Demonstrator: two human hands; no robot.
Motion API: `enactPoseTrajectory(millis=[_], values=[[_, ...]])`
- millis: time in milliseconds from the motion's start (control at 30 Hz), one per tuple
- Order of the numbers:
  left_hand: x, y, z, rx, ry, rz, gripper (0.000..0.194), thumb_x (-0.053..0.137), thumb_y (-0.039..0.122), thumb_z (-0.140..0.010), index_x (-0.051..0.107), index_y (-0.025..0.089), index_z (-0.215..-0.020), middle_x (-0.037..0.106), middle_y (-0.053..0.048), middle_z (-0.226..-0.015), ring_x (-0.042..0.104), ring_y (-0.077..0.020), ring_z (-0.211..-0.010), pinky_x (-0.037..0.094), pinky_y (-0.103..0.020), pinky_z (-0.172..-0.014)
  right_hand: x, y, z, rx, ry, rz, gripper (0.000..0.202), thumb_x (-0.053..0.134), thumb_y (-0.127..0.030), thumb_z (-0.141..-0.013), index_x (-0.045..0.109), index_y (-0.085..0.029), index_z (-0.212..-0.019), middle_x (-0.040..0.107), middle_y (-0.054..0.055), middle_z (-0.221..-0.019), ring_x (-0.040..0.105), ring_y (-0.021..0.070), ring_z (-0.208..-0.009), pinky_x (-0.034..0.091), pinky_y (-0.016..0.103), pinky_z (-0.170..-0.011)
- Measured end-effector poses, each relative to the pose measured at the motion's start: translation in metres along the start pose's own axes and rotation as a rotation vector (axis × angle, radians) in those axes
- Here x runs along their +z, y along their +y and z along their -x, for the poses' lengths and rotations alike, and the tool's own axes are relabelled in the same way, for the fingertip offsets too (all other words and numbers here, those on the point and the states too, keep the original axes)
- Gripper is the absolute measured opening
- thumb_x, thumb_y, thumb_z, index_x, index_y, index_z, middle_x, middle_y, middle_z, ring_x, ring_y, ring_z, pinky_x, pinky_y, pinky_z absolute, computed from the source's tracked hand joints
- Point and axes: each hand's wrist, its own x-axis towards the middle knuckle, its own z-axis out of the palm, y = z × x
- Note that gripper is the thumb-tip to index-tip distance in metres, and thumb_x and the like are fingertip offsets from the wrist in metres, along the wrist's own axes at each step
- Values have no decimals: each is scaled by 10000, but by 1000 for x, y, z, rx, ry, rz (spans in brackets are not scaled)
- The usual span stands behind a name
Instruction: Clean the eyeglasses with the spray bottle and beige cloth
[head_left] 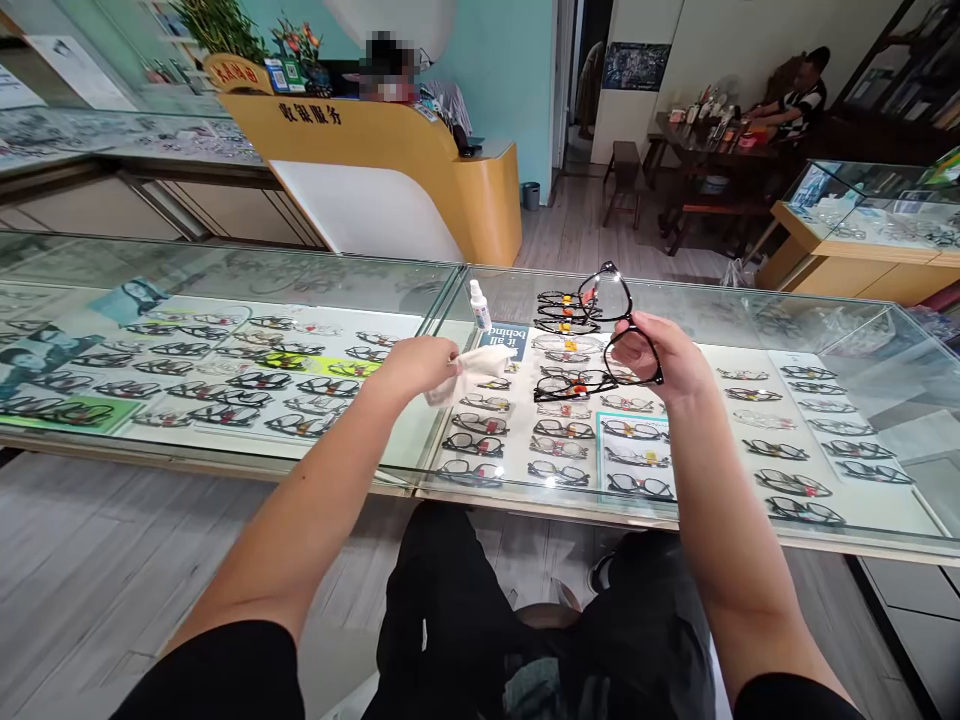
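Observation:
Black-framed glasses (634, 350) are raised above the glass display counter, turned on their side with the temples pointing left. My right hand (667, 355) is closed on them near the bridge and one lens. Out to the left, my left hand (418, 368) pinches a pale cloth (486, 364), which hangs over the counter top apart from the glasses. Behind the cloth, a small white spray bottle (478, 306) stands upright on the glass.
Rows of glasses (255, 380) lie inside the long glass counter (405, 484). Beyond it stands a yellow reception desk (480, 200) with a person behind it. Another person sits at a dark table (686, 135) at the back right.

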Motion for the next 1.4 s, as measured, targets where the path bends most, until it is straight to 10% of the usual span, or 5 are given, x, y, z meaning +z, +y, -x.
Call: enactPoseTrajectory(millis=[200,367,633,967,1400], values=[[-12,-3,8,108,124,661,446,719,634,-848,595,226,-716,668,-28,-713,592,-206,-670,367,-310,-636,10,2,1,-88,65,70,447,972,-627,-717,828,-215,-818,349,-50,-626,287,122,-611,240,309,-579],[-25,43,12,213,248,1198,561,832,723,-750,671,188,-800,674,-31,-779,576,-169,-720,410,-279,-640,21,5,1,-146,118,79,445,947,-649,-725,823,-232,-822,342,-56,-627,257,125,-606,217,324,-577],[-34,121,4,513,46,1294,406,794,570,-859,754,177,-955,593,5,-709,479,-126,-605,327,-268,-561,18,16,-4,-209,185,139,427,945,-656,-749,858,-250,-846,601,-7,-722,374,125,-641,318,305,-594],[-13,135,-6,674,11,1475,601,858,587,-874,775,177,-1306,771,-104,-1196,676,-211,-972,529,-309,-840,24,28,-7,-261,256,109,393,915,-627,-786,839,-249,-863,717,1,-803,519,152,-715,460,312,-712],[7,160,1,605,-24,1768,692,991,655,-713,743,174,-1145,725,-14,-926,625,-150,-801,474,-267,-728,43,42,-1,-330,280,226,378,865,-626,-864,767,-265,-808,611,14,-919,565,189,-863,487,343,-812]])
